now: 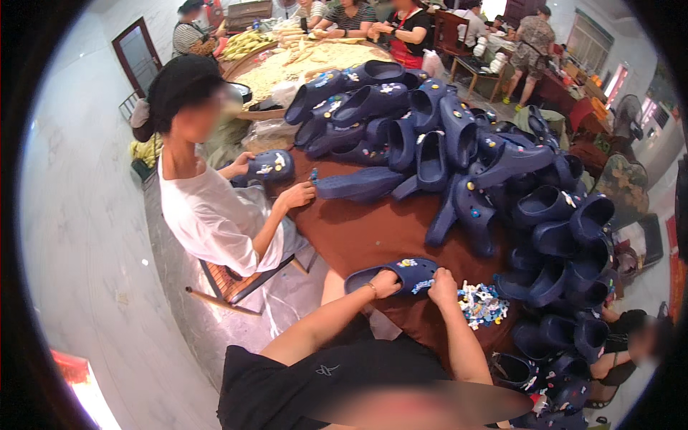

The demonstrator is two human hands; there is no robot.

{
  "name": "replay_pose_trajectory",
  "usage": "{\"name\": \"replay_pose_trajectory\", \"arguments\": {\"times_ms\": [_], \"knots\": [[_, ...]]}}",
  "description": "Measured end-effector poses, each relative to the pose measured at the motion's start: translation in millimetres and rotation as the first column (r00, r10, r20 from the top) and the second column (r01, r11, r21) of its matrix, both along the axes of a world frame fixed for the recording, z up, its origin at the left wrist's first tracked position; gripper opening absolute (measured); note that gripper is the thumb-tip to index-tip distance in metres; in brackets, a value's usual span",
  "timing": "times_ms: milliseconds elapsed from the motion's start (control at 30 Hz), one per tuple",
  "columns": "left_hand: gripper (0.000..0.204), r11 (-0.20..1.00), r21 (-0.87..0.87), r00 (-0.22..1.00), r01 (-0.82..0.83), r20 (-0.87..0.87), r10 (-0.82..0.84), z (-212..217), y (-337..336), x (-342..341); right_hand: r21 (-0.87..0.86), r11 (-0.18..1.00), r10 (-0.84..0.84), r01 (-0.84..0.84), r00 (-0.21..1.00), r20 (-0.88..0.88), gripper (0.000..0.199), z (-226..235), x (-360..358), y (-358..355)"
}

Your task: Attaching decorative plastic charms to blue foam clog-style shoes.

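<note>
A navy blue clog [410, 268] lies sideways in front of me at the near edge of the brown-covered table. My left hand [387, 284] reaches into its foot opening and holds it, with the fingertips hidden inside. At the toe end, my right hand [443, 288] has its fingers pinched together against the shoe. Beside those fingers, a blue and white shoe charm [423, 287] shows on the clog's upper, and a yellow and white charm [407, 263] sits farther back. Just right of my right hand is a small heap of white, blue and yellow charms [483, 305].
A large pile of navy clogs [430, 136] covers the far and right parts of the table [358, 233]. At left, a seated person in a white shirt [208, 208] holds another clog [271, 166]. Another person sits at lower right. Several people work around a round tray [315, 68] beyond.
</note>
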State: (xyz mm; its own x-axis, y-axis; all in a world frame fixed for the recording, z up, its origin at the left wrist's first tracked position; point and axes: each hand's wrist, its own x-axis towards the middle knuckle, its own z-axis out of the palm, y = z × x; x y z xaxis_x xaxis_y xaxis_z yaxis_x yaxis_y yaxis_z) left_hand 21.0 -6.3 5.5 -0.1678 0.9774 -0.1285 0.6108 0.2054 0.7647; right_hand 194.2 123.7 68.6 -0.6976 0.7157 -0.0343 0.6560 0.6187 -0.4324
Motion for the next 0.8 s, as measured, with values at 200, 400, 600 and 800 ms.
{"name": "replay_pose_trajectory", "arguments": {"times_ms": [200, 400, 600, 800], "knots": [[0.041, 0.992, 0.125, 0.999, -0.03, 0.019, 0.028, 2, 0, 0, 0.058, 0.998, -0.026, 0.037, 0.985, -0.171, 0.016, -11, 4, -13], [0.032, 0.998, 0.027, 0.998, -0.051, -0.037, 0.052, 1, -1, 1, -0.153, 0.965, -0.258, 0.214, 0.884, -0.39, 0.021, -32, 27, -7], [0.032, 0.988, 0.141, 0.998, -0.062, 0.03, 0.058, 4, -4, 2, 0.146, 0.914, -0.332, 0.379, 0.904, -0.271, 0.02, -20, 81, 30], [0.035, 0.993, 0.107, 0.999, -0.053, 0.002, 0.053, 1, -1, 0, 0.322, 0.877, -0.338, 0.356, 0.934, -0.113, 0.025, -8, 79, 36]]}}
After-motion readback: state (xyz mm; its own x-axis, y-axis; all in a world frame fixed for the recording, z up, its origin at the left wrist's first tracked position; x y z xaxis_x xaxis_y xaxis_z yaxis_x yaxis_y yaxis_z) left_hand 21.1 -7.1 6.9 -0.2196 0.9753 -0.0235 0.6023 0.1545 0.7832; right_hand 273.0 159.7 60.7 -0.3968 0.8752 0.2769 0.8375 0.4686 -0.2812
